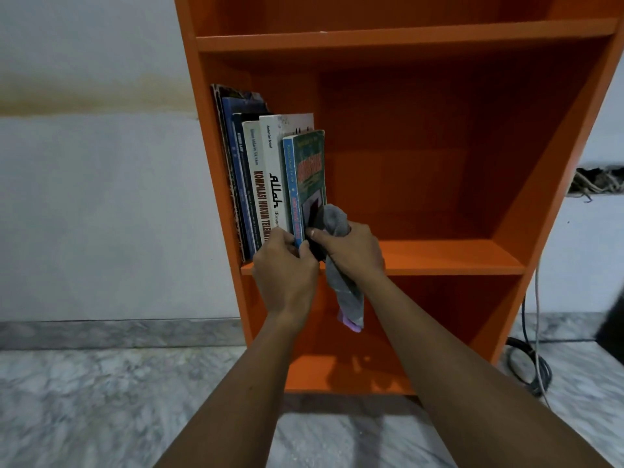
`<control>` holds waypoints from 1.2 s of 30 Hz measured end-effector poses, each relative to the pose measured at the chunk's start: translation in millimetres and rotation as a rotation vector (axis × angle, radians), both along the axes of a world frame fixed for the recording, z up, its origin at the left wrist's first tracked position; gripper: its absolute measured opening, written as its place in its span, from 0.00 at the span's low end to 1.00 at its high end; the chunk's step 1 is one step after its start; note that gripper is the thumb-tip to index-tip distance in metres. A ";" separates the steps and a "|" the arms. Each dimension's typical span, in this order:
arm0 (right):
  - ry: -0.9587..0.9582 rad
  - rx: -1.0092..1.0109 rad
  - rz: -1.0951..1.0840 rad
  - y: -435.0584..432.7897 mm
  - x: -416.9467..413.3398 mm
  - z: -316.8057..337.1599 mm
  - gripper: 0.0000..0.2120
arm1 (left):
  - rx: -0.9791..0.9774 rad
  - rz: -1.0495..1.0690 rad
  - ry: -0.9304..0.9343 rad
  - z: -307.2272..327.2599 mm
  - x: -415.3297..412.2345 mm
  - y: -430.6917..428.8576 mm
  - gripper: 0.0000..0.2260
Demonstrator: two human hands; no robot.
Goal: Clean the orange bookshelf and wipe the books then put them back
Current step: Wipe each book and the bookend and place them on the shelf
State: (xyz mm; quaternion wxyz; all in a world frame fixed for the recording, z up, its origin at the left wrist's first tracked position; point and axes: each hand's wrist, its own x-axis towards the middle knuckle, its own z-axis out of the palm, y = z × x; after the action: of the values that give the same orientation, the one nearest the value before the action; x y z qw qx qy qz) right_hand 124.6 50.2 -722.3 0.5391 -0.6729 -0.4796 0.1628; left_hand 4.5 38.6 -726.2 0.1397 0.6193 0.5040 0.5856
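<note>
An orange bookshelf point(449, 256) stands against a white wall. Several books point(260, 184) lean upright at the left end of its middle shelf. The rightmost is a green-covered book with a blue spine point(309, 173). My left hand point(285, 268) grips the lower edge of this book at the shelf front. My right hand point(351, 253) holds a grey cloth point(341, 278) and also pinches the book's right side. The cloth bunches above my fist against the cover and hangs down below the shelf edge.
The right part of the middle shelf, the shelf above point(405, 37) and the bottom compartment point(354, 373) hold nothing. Cables point(530, 363) trail down the wall and coil on the marble floor point(84, 400) at the right. A hole with wires point(597, 182) is in the wall.
</note>
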 end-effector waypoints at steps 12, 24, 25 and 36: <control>-0.018 0.050 0.007 2.8 0.4 -4.9 0.19 | 0.034 0.122 0.194 -8.2 -5.7 1.8 0.11; 0.098 0.137 0.044 -5.4 1.7 -5.1 0.14 | 0.014 0.147 0.223 -5.4 -7.0 -1.9 0.13; 0.101 0.137 0.042 -4.7 2.1 -5.4 0.15 | 0.012 0.146 0.225 -5.3 -6.8 -2.2 0.12; 0.497 0.282 -0.013 -16.5 4.5 1.4 0.16 | 0.042 0.091 0.378 -1.1 -4.7 -12.8 0.10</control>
State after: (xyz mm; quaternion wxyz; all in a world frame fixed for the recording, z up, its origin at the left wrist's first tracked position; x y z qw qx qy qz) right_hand 129.1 33.7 -720.9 0.7296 -0.5337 -0.3462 0.2511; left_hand -0.2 25.8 -727.3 0.0031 0.6975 0.5364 0.4752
